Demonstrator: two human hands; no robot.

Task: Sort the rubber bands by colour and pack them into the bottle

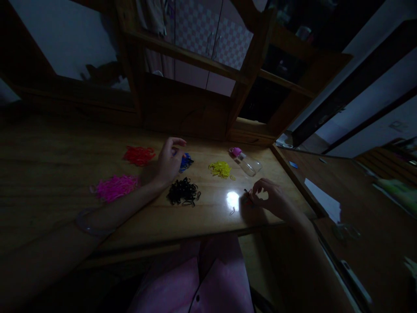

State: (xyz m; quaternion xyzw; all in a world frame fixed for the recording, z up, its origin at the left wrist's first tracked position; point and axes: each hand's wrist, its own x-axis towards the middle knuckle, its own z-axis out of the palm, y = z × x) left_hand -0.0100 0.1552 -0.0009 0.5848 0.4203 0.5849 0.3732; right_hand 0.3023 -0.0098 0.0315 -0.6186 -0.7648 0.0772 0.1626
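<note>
My left hand point(170, 161) hovers beside a small pile of blue rubber bands point(186, 162), partly covering it. Its fingers are curved, with a gap between the index finger and the others. Near the table's right end, my right hand point(269, 196) has thumb and index finger pinched on a few dark rubber bands point(249, 196); their exact colours are hard to make out. Black rubber bands point(183, 191) lie in a heap between my hands, with a yellow pile point(220, 168) behind and to the right. One loose pale band point(232, 211) rests left of my right hand.
Red bands point(139, 155) and pink bands point(117, 187) form piles on the left of the wooden table point(208, 221). A clear bottle with a pink cap point(246, 162) lies at the back right. Wooden shelving point(185, 108) rises behind. White paper point(322, 200) lies on the right-hand surface.
</note>
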